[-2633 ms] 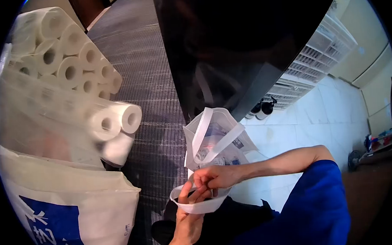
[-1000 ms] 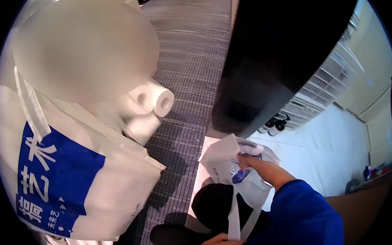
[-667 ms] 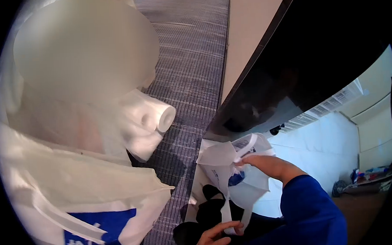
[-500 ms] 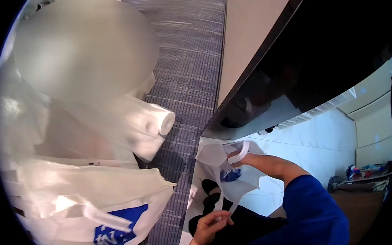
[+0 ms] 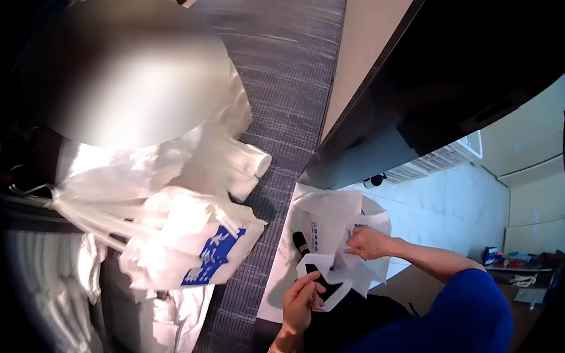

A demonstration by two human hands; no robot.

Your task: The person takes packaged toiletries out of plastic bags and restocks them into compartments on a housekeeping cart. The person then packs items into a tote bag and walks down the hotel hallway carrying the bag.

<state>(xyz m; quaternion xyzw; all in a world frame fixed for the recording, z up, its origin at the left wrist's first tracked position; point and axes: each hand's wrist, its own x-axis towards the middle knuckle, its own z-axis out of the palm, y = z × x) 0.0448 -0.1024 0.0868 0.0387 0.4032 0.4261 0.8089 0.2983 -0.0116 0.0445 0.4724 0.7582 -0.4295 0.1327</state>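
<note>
A white tote bag (image 5: 328,206) with blue print hangs in front of my lap, its mouth spread open. My right hand (image 5: 368,243) is closed on the bag's right side, near the blue print. Lower down on the near side, my left hand (image 5: 297,300) has its fingers curled around a handle strap (image 5: 337,296) at the bag's edge. Folds of the bag hide part of the fingertips. Whatever lies inside the bag cannot be made out.
Another white bag with blue print (image 5: 166,245) hangs at left, beside white rolls (image 5: 260,163) in clear plastic. A dark glossy panel (image 5: 406,127) rises ahead on the right, above a white slatted rack (image 5: 430,162). Small items sit on a shelf (image 5: 519,261) at far right.
The tote bag has come nearer and its mouth is wider. My right hand has shifted toward me, my left hand slightly up. The view has turned, showing more of the hanging bag at left.
</note>
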